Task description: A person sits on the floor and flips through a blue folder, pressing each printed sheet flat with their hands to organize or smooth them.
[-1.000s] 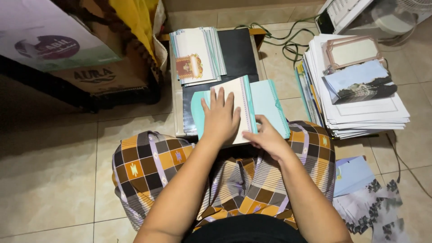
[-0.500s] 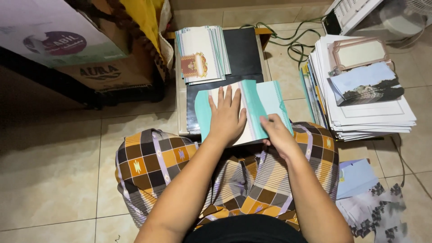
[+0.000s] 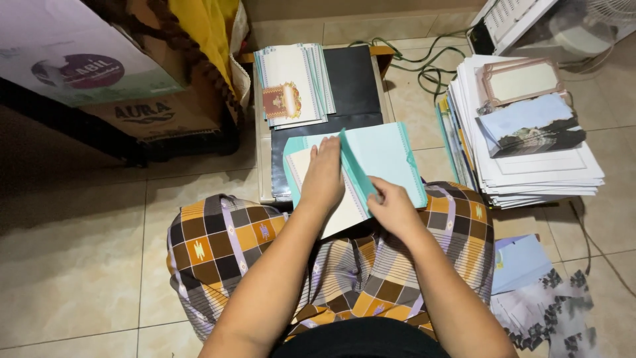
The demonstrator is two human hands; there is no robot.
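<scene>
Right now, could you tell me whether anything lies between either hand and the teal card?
Nothing visible does. The left hand lies flat on the cream inside page of the teal card, and the right hand grips the card's lower edge at the fold. Both touch it directly; the card stack sits farther back on the black board.

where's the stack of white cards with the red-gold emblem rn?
Head view, upper centre-left: the stack of white cards with the red-and-gold emblem lies on the far end of the black low table, beyond the left hand.

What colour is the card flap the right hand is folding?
Light teal flap, seen best in the head view.
</scene>
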